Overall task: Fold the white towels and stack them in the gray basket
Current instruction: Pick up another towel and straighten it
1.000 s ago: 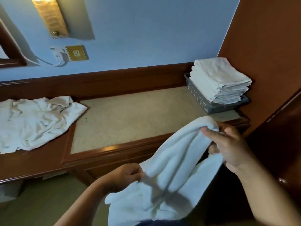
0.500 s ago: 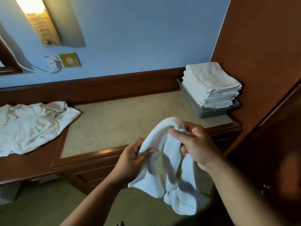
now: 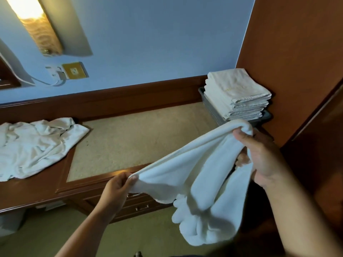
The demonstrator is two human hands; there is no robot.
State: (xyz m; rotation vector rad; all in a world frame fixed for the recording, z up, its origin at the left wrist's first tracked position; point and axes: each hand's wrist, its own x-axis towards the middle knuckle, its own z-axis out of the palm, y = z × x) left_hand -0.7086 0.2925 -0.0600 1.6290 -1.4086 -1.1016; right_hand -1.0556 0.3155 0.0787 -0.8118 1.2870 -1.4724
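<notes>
Head view: left hand point(image 3: 117, 190) and right hand point(image 3: 259, 156) grip the white towel point(image 3: 185, 169); its long axis runs toward the gray basket point(image 3: 211, 108), right hand nearest.

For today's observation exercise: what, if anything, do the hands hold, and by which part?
A white towel: the left hand pinches one end, the right hand grips the bunched opposite end.

The wooden desk point(image 3: 141, 138), with its beige inset top, stretches beyond both grips on the held towel point(image 3: 194, 173). A gray basket point(image 3: 213, 110) stands on its far right corner, just past the right hand point(image 3: 259, 156). A heap of crumpled white towels point(image 3: 33, 147) lies on the desk's other end, well to the left of the left hand point(image 3: 117, 190).
</notes>
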